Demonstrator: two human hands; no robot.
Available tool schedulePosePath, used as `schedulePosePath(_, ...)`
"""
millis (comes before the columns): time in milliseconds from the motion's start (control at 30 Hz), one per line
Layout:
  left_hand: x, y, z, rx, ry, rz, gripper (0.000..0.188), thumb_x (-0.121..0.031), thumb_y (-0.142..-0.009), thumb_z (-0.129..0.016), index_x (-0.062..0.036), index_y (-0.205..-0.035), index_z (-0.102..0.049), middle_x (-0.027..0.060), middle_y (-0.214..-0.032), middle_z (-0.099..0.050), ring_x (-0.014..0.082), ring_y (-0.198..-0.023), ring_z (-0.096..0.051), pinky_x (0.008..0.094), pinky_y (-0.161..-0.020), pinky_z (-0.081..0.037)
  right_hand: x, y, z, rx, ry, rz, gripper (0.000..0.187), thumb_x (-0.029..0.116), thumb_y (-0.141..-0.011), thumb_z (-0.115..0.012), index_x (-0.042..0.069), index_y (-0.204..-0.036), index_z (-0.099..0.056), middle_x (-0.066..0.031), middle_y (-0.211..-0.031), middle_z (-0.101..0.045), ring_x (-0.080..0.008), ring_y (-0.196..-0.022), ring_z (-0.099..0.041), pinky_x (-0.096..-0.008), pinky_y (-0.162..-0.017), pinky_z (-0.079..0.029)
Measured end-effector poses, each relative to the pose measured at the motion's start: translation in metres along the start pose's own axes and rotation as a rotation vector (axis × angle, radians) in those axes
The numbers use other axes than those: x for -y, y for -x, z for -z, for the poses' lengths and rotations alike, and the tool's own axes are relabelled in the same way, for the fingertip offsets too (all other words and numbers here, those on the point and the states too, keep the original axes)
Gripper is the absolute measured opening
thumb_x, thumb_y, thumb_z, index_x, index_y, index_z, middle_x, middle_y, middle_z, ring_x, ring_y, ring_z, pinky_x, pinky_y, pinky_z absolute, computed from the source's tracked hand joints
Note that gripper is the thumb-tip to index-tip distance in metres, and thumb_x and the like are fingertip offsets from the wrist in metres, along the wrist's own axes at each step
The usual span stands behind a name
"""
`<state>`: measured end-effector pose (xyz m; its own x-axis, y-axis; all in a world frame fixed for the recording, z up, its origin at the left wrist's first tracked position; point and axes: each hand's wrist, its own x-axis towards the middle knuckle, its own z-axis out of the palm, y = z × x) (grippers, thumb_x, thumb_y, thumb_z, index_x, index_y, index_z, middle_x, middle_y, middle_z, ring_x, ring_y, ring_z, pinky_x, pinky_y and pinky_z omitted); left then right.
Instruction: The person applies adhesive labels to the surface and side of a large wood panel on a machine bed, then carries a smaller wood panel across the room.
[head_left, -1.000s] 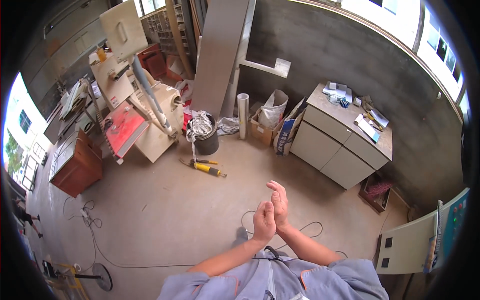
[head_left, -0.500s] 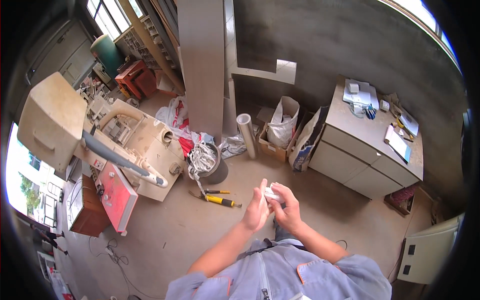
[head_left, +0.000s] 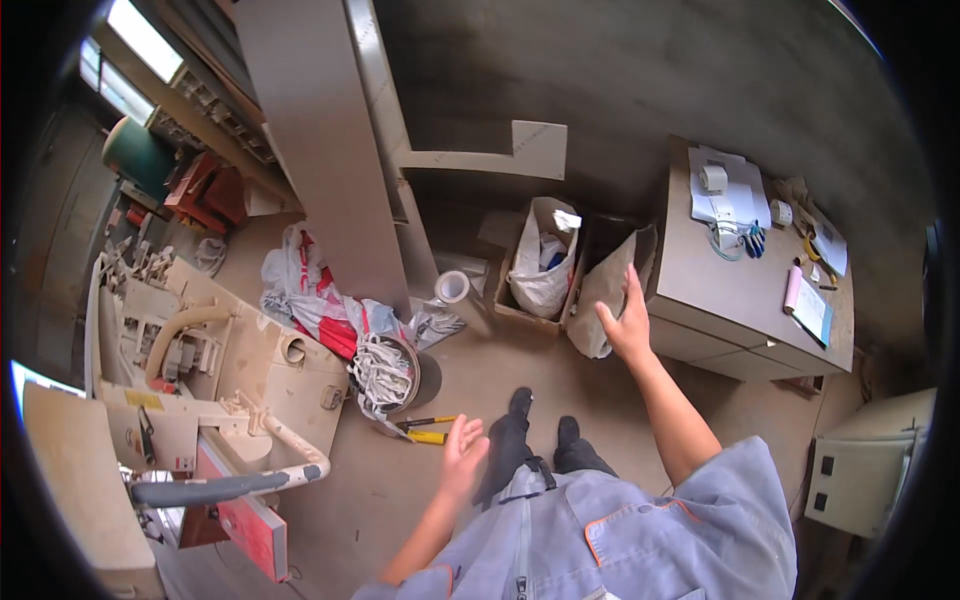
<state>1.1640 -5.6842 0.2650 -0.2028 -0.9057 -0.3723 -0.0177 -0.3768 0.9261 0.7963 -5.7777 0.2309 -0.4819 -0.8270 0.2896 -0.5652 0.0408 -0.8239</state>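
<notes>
Out toward the cardboard box stretches my right hand (head_left: pixel 629 322), open, its fingers extended and nothing in them. My left hand (head_left: pixel 464 452) is low in front of me, also open, with fingers apart and slightly curled; it holds nothing. A crumpled white wad (head_left: pixel 567 221) shows at the upper right of the box (head_left: pixel 536 318); whether it is in the air or touching the bag's rim I cannot tell. A whitish bag (head_left: pixel 540 288) lines the box. Beyond my right hand a large paper sack (head_left: pixel 603 300) leans by the cabinet. Yellow-handled tools (head_left: pixel 428 437) lie on the floor beyond my left hand.
The cabinet (head_left: pixel 698 290) at right carries papers, rolls and a notebook. A dark bucket (head_left: pixel 429 380) full of white strips and a standing roll (head_left: pixel 463 297) are ahead. Dusty machinery (head_left: pixel 250 370) fills the left; a pale metal box (head_left: pixel 865 465) stands far right.
My hands have parted: the right reached forward and right, the left moved down and left. The white wad has left my hands and is now by the box. The view has shifted.
</notes>
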Motion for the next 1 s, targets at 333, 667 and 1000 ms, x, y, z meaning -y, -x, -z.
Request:
schedulePosePath(333,-0.178,-0.145,-0.132,1.154,-0.169,-0.502,0.033,-0.017,-0.086,-0.071,-0.0017,-0.114,-0.063,0.0106,-0.096,-0.064,0.0209,-0.090,-0.060,0.0331,-0.082,-0.048,-0.134,0.476,0.122,-0.117,0.201,-1.362,0.051,0.013,-0.075,-0.071,-0.009,-0.119,-0.059,-0.0195,-0.101,-0.069,-0.0250,-0.091,-0.067,-0.0346,-0.081,-0.053)
schedulePosePath(667,-0.223,0.196,-0.314,2.714,0.713,-0.116,0.038,-0.034,-0.093,-0.061,0.0039,-0.096,-0.065,0.0172,-0.094,-0.062,0.0315,-0.082,-0.061,0.0410,-0.073,-0.049,-0.034,0.620,0.066,-0.848,-0.126,-1.418,0.044,0.021,-0.080,-0.074,-0.003,-0.115,-0.064,-0.0118,-0.098,-0.071,-0.0157,-0.084,-0.066,-0.0292,-0.075,-0.052)
schedulePosePath(1000,-0.098,0.511,-0.362,3.065,0.761,1.038,0.031,-0.019,-0.097,-0.055,0.0076,-0.087,-0.065,0.0185,-0.086,-0.063,0.0317,-0.075,-0.062,0.0413,-0.069,-0.049,0.052,0.889,0.072,-1.459,-0.135,-1.589,0.031,0.016,-0.078,-0.074,-0.001,-0.103,-0.069,-0.0104,-0.091,-0.072,-0.0163,-0.083,-0.067,-0.0293,-0.074,-0.053)
